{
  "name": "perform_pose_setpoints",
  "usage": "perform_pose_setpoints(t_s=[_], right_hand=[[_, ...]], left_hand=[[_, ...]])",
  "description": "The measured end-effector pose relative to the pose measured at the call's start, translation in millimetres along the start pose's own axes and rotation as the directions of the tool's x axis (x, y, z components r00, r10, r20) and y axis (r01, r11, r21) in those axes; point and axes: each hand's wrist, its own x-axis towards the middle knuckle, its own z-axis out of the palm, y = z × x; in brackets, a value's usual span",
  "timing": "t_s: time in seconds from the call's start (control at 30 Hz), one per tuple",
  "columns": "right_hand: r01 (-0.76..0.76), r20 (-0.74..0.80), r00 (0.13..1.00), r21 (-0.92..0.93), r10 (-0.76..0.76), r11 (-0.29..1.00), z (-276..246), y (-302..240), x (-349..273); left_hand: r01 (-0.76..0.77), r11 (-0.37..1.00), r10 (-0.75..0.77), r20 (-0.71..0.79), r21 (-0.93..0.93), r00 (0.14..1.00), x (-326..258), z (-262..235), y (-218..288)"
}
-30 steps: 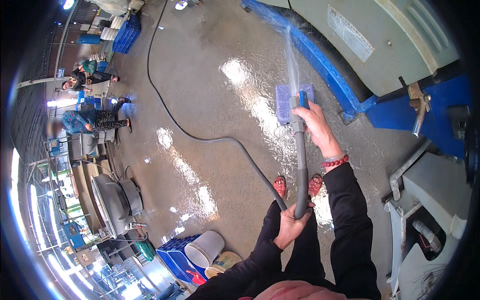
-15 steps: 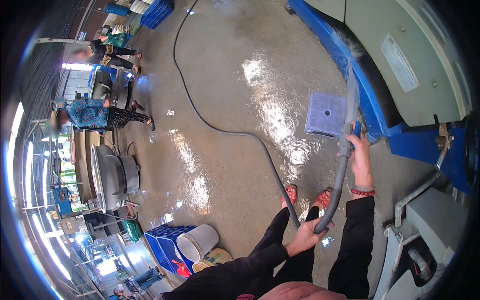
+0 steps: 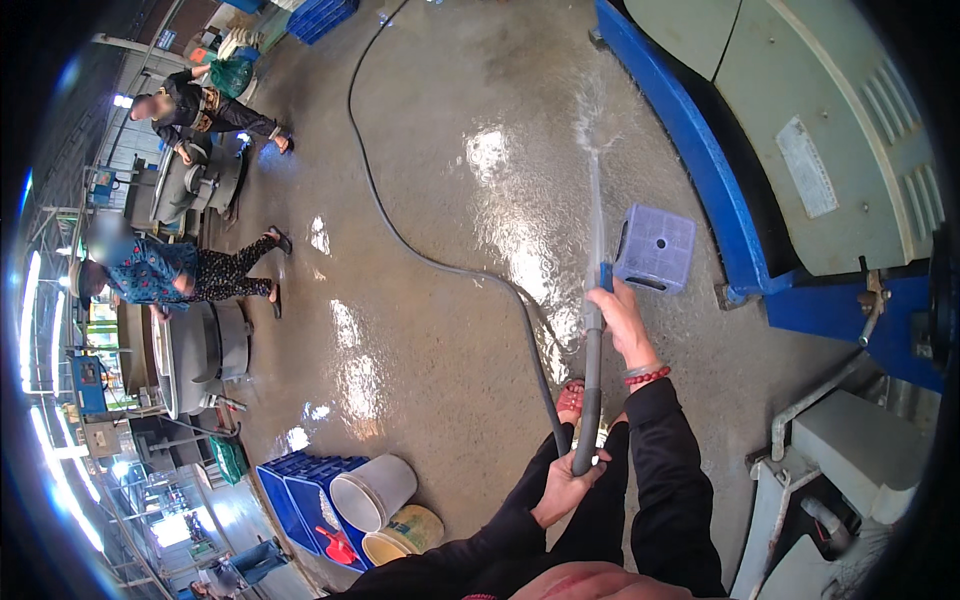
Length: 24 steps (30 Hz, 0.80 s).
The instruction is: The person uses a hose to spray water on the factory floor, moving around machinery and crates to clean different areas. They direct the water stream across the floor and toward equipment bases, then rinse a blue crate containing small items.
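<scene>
My right hand point(image 3: 624, 318) is closed around the grey valve end of a hose, beside its blue lever point(image 3: 606, 277). Lower down, close to my body, my left hand point(image 3: 566, 494) grips the bend of the grey hose point(image 3: 592, 385). A jet of water point(image 3: 597, 205) shoots away from the valve and splashes on the wet concrete floor point(image 3: 450, 200). Just right of the jet sits a purple plastic stool point(image 3: 657, 235) with a round hole in its top. From my left hand, the thinner length of hose point(image 3: 415, 252) winds across the floor toward the far side.
A large blue-and-grey machine point(image 3: 700, 160) stands on the right. White and yellowish buckets point(image 3: 375, 493) sit by blue crates point(image 3: 290, 490) at lower left. Two people point(image 3: 150, 268) walk on the left near round grey machines point(image 3: 190, 355). Another blue crate point(image 3: 320, 18) lies far off.
Both hands have swung the hose leftward. The jet now strikes the open floor left of the stool, no longer the blue machine base. The two people on the left have moved.
</scene>
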Motion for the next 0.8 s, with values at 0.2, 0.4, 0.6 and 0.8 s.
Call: perform_pose_setpoints(t_s=[0.2,0.4,0.6,0.8], right_hand=[[0.055,0.036,0.998,0.047,-0.056,0.997,1,-51,-7],[0.017,-0.176,0.984,0.130,0.006,0.991,-35,-92,-43],[0.108,-0.229,0.971,0.160,-0.070,0.981,-67,-101,-51],[0.021,-0.266,0.962,0.280,0.056,0.960,-105,-68,-53]], left_hand=[[-0.068,0.998,0.069,0.104,-0.015,0.992,2,-3,22],[-0.174,0.968,0.141,0.183,0.180,0.973,1,10,27],[-0.273,0.954,0.237,0.242,0.127,0.941,12,31,17],[-0.237,0.936,0.163,0.277,0.259,0.947,10,40,24]])
